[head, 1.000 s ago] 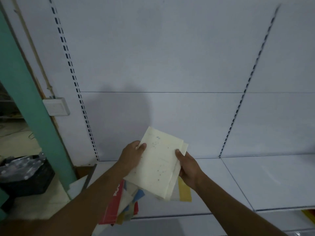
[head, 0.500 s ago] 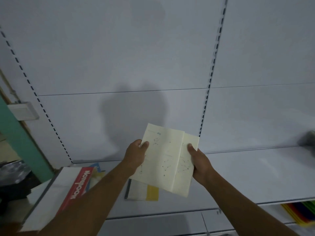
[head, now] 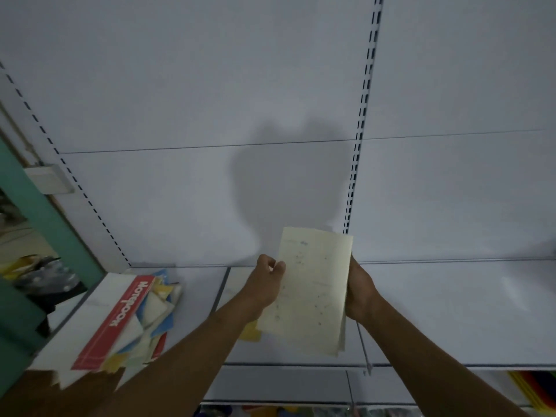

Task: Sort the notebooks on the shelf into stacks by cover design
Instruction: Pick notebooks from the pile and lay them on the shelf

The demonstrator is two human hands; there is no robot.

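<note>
Notebooks (head: 313, 290), cream covers faintly speckled blue.

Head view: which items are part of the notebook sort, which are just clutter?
Job:
- cream notebooks, held by left hand and right hand
- red Notebook pile
- yellow-cornered notebook
- shelf

Clutter:
- wall switch box
- coloured sheets, lower shelf

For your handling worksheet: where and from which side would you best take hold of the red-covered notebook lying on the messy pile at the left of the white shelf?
Probably its long red outer edge, from the left. The flat red-covered notebook lies atop the pile of loose notebooks; its right side meets them, while its left edge borders bare white shelf, leaving finger room.
</note>
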